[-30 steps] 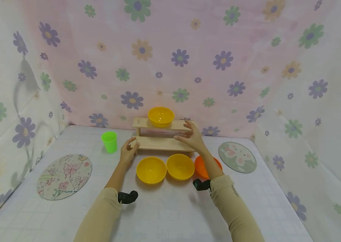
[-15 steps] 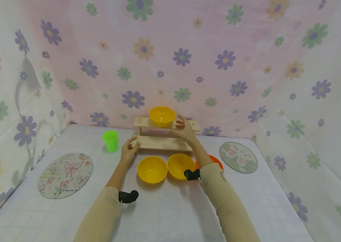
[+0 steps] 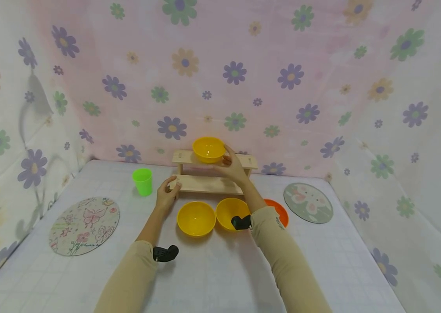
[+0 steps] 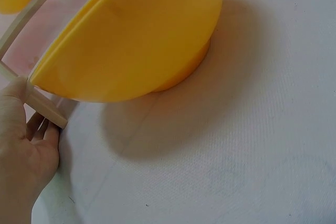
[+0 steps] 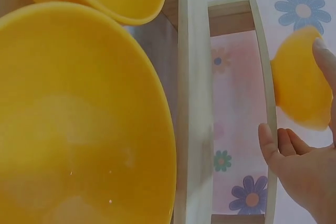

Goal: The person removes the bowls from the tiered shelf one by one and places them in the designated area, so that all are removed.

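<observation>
A two-tier wooden shelf (image 3: 204,183) stands against the back wall. My left hand (image 3: 165,195) grips the left end of its lower board; in the left wrist view the thumb lies on one side of the wood, with the fingers behind it. On the upper board sits a yellow bowl (image 3: 208,151), upright. My right hand (image 3: 233,169) holds this bowl at its right front, the index finger at the rim and the thumb across the near side. In the right wrist view the lower fingers (image 5: 266,139) are bent beside the upper board's edge. Part of the hand is cut off there.
Two more yellow bowls, a left one (image 3: 196,219) and a right one (image 3: 228,213), stand before the shelf, beside an orange bowl (image 3: 279,213) partly behind my right forearm. A green cup (image 3: 143,181) is at left. Round mats lie left (image 3: 85,226) and right (image 3: 308,203).
My right hand has moved left from the shelf's right end to the yellow bowl on top and now touches it. My left hand stays on the shelf, and the bowls have not moved.
</observation>
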{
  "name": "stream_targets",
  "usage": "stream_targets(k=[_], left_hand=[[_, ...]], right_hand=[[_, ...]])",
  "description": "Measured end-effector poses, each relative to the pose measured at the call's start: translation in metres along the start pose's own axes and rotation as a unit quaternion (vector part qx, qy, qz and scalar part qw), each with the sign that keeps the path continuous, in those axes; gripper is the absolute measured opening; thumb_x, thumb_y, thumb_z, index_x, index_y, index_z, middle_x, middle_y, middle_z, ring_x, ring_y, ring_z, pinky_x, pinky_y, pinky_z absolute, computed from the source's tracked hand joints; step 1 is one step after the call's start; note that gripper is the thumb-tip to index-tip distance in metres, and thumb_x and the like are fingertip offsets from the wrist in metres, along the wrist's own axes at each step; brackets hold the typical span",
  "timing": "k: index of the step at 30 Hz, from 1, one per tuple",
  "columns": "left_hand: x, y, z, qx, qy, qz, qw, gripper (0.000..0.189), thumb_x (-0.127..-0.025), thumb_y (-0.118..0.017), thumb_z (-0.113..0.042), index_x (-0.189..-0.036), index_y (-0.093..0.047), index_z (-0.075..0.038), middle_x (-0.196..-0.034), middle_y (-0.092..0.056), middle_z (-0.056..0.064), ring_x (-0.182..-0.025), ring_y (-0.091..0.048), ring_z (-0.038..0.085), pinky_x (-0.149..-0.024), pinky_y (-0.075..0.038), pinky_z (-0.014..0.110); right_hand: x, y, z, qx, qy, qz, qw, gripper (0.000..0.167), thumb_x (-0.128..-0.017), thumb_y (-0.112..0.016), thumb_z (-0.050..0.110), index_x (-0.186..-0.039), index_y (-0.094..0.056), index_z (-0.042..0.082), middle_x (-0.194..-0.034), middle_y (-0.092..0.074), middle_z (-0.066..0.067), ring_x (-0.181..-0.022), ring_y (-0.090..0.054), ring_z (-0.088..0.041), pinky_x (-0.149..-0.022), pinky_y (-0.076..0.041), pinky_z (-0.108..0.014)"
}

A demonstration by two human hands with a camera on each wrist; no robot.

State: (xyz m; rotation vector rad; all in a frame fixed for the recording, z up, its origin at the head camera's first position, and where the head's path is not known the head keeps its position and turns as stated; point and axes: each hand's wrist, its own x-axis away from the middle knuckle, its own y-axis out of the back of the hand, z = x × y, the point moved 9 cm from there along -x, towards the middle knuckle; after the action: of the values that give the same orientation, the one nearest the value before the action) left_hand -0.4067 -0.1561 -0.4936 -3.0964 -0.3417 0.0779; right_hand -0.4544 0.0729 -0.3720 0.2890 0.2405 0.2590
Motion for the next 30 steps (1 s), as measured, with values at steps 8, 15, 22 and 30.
stream_targets(k=[8, 15, 22, 30], left_hand=[[0.002, -0.002, 0.0, -0.017, 0.025, 0.015, 0.9994, 0.052, -0.093, -0.06, -0.025, -0.14, -0.044, -0.008, -0.124, -0.054, 0.016, -0.073, -0.044, 0.006, -0.059, -0.039, 0.016], [0.002, -0.002, 0.001, -0.026, 0.029, 0.016, 0.9991, 0.049, -0.093, -0.059, -0.025, -0.138, -0.045, -0.011, -0.133, -0.048, 0.016, -0.077, -0.044, 0.008, -0.062, -0.038, 0.016], [0.009, -0.003, -0.012, -0.018, 0.02, 0.014, 0.9995, 0.046, -0.093, -0.059, -0.018, -0.136, -0.048, -0.007, -0.115, -0.056, 0.017, -0.071, -0.044, 0.01, -0.058, -0.038, 0.017], [0.022, -0.005, -0.033, -0.019, 0.021, 0.027, 0.9992, 0.047, -0.094, -0.056, -0.012, -0.138, -0.043, 0.0, -0.126, -0.05, 0.025, -0.076, -0.045, 0.015, -0.061, -0.039, 0.018]], right_hand=[[-0.003, -0.006, -0.001, 0.015, -0.018, -0.007, 0.9997, 0.09, -0.082, -0.073, 0.018, -0.15, -0.016, 0.004, -0.142, -0.036, -0.019, -0.124, -0.044, -0.031, -0.104, -0.037, -0.037], [-0.002, -0.007, 0.0, -0.015, -0.015, -0.024, 0.9995, 0.089, -0.081, -0.073, 0.019, -0.148, -0.017, 0.001, -0.14, -0.039, -0.018, -0.119, -0.047, -0.029, -0.1, -0.04, -0.036], [0.004, -0.007, 0.005, -0.038, -0.029, -0.03, 0.9984, 0.091, -0.081, -0.074, 0.022, -0.148, -0.017, -0.002, -0.142, -0.037, -0.021, -0.123, -0.046, -0.028, -0.101, -0.04, -0.035], [0.003, -0.006, 0.0, -0.007, 0.014, -0.053, 0.9985, 0.085, -0.08, -0.076, 0.025, -0.146, -0.028, 0.002, -0.136, -0.047, -0.014, -0.115, -0.051, -0.026, -0.098, -0.043, -0.036]])
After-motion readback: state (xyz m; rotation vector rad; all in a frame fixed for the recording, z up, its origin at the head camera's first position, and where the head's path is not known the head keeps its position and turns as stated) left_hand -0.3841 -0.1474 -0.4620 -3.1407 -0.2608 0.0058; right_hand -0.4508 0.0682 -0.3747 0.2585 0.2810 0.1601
